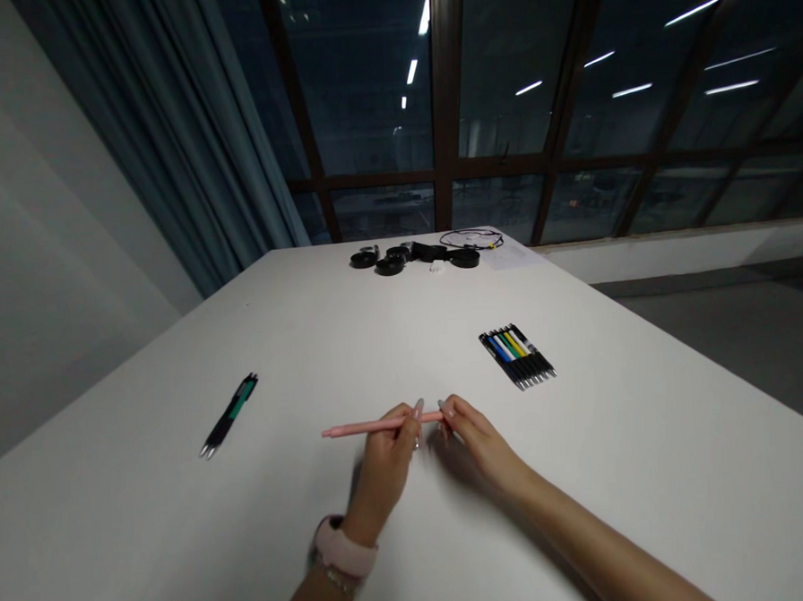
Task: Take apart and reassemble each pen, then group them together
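A slim pink pen (362, 427) lies nearly level above the near part of the table, its long end pointing left. My left hand (390, 449), with a pink watch at the wrist, pinches it around the middle. At the pen's right end, the fingertips of my right hand (474, 433) are closed on it, covering the tip. To the left, two pens (231, 415) with black and green barrels lie side by side. On the right, a row of several black-ended pens (517, 355) with blue, white, green and yellow parts lies close together.
The white table (350, 339) stretches toward dark windows. At its far end are several black round objects (390, 265), a coiled black cable (472, 238) and a pale sheet (515, 256). A blue curtain (183, 124) hangs at the back left.
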Motion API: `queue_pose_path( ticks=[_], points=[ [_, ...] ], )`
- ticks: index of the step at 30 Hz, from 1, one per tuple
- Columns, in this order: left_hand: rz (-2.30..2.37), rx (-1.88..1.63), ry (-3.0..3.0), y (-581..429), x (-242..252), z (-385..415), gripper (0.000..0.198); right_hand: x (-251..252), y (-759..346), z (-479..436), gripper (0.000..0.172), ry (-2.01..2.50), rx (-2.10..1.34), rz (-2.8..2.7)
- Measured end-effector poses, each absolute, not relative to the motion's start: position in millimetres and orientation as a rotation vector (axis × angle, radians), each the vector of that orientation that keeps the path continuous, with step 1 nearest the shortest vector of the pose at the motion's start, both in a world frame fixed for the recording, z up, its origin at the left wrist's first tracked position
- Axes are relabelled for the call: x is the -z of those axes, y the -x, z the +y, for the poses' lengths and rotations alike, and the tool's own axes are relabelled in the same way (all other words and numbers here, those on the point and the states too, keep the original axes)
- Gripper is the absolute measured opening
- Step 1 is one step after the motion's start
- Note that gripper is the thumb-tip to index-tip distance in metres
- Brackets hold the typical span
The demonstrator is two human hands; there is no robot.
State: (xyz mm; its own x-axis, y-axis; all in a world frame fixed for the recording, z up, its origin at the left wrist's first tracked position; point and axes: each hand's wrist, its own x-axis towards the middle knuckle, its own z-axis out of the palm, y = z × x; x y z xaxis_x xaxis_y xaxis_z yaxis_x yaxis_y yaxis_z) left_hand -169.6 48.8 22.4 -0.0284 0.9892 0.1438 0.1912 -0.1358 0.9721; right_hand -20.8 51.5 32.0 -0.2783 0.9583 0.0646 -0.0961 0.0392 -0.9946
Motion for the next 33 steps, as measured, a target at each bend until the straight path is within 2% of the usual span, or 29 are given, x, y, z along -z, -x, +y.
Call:
queue_pose_path(
  ticks=[7, 12, 15, 21, 26, 29, 33],
  points=[
    [1.288, -1.226, -1.314, 170, -23, 52, 0.051, -26, 20, 55, 0.039, 1.007, -1.337, -1.347],
    [1.155, -1.262, -1.173, 181, -28, 60, 0.067, -25, 5, 69, 0.038, 1.098, -1.172, -1.255],
    [1.097, -1.13, -1.205, 190, -32, 62, 0.059, -25, -7, 79, 0.034, 1.088, -1.141, -1.207],
    [0.847, -0.512, -1.347, 188, -43, 47, 0.031, -24, -14, 86, 0.039, 1.117, -1.069, -1.197],
    [0.723, -0.294, -1.335, 176, -41, 38, 0.031, -28, -6, 79, 0.046, 1.128, -1.102, -1.328],
    [0.791, -0.379, -1.317, 170, -36, 40, 0.032, -26, -3, 79, 0.049, 1.096, -1.131, -1.28],
    [1.001, -0.81, -1.244, 166, -32, 48, 0.039, -20, 2, 80, 0.057, 1.096, -1.303, -1.19]
  ],
)
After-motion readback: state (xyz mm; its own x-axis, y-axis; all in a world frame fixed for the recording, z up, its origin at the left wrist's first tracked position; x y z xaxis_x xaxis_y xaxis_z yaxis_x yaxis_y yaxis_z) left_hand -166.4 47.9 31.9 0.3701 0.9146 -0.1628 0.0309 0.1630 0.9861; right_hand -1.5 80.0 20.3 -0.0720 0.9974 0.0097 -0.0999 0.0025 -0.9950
